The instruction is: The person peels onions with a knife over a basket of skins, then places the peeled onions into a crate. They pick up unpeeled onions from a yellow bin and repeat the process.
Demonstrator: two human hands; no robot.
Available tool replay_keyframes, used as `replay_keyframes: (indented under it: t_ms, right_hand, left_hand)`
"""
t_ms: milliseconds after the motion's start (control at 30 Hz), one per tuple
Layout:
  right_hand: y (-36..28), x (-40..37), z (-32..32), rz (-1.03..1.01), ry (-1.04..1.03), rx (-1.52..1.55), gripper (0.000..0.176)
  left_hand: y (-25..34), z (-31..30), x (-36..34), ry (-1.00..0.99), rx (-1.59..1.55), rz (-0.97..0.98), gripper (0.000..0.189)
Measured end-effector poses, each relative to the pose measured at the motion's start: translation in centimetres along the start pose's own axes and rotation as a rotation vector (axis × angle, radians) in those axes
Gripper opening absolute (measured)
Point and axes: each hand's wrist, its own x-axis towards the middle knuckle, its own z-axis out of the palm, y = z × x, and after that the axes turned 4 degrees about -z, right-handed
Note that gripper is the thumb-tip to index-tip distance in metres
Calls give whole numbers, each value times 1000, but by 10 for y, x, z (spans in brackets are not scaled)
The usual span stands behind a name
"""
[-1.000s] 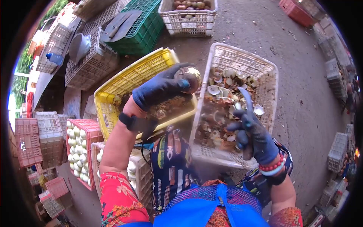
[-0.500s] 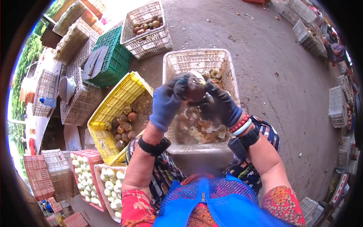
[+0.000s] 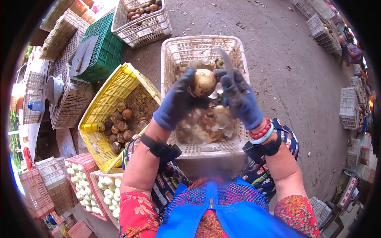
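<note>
A round, pale root vegetable (image 3: 204, 83) is held by my gloved left hand (image 3: 176, 101), with fingers wrapped round its left side and underside. Dark patches of skin show low on it; I cannot make out its exact kind. My gloved right hand (image 3: 241, 99) grips a knife (image 3: 226, 61) by its hidden handle, the blade pointing up and away from me. The knife is just right of the vegetable. Both hands are over a white plastic crate (image 3: 210, 152), which holds pale and brown peelings (image 3: 210, 125).
Left of my knees, a tilted yellow crate (image 3: 95, 123) contains several brown-skinned vegetables (image 3: 119, 127). Pale peeled ones fill a red crate (image 3: 81, 186) and the crate beside it (image 3: 109, 190). A green crate (image 3: 105, 43) and another white crate (image 3: 145, 29) stand farther off.
The vegetable has turned, from mostly dark skin facing me to a pale side. My right hand has moved right, away from it, and the knife blade now shows. The view has shifted slightly.
</note>
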Motion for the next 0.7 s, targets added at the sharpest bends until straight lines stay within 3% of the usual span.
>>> replay_keyframes:
  t_ms: [33, 100, 167, 267, 367, 400, 567, 700]
  right_hand:
    - [-1, 1, -2, 9, 6, -39, 43]
    - [-2, 2, -5, 66, -33, -92, 47]
    - [-7, -3, -6, 162, -118, -119, 45]
    - [-16, -9, 1, 330, -224, -105, 43]
    - [-26, -13, 6, 413, -268, -112, 43]
    - [-30, -13, 8, 442, -273, -118, 43]
    - [-27, -13, 5, 403, -384, -142, 44]
    - [-28, -17, 8, 425, -385, -183, 40]
  left_hand:
    - [3, 1, -4, -25, -8, 70, 53]
    - [17, -4, -15, 13, -332, -100, 59]
    - [24, -8, -23, -3, -416, -89, 59]
    - [26, -24, -23, -43, -467, -111, 53]
    - [23, -24, -24, 55, -434, -71, 45]
    - [19, -25, -22, 78, -280, 16, 37]
    - [3, -41, -21, 285, 82, 27, 59]
    - [-9, -59, -22, 209, 613, 316, 71]
